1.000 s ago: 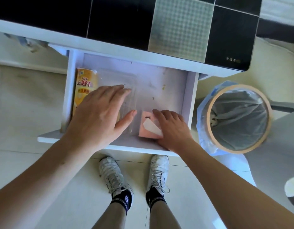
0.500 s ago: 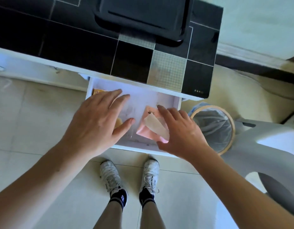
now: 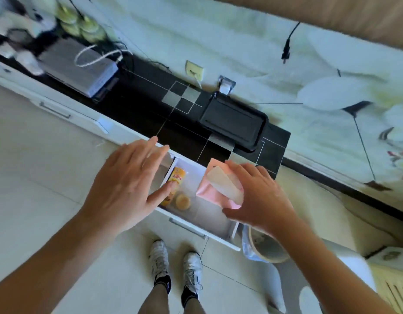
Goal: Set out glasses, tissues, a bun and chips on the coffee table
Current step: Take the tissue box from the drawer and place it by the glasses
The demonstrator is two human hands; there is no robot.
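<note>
My right hand (image 3: 257,196) grips a pink tissue pack (image 3: 213,188) with a white flap, lifted above the open white drawer (image 3: 209,219). My left hand (image 3: 128,184) hovers flat over the drawer's left end, fingers spread, holding nothing. Inside the drawer lie a yellow-orange tube of chips (image 3: 176,177) and a round bun (image 3: 183,201) in clear wrap, both partly hidden by my left thumb. No glasses are in view.
The drawer belongs to a low cabinet with a black tiled top (image 3: 180,123) carrying a black tray (image 3: 233,122) and a grey bag (image 3: 80,64). A bin (image 3: 267,250) with a liner stands right of the drawer. My feet (image 3: 175,261) are below it.
My right hand has lifted the pink tissue pack up out of the drawer. My left hand rose off the bun's wrap. The view has pulled back and tilted up.
</note>
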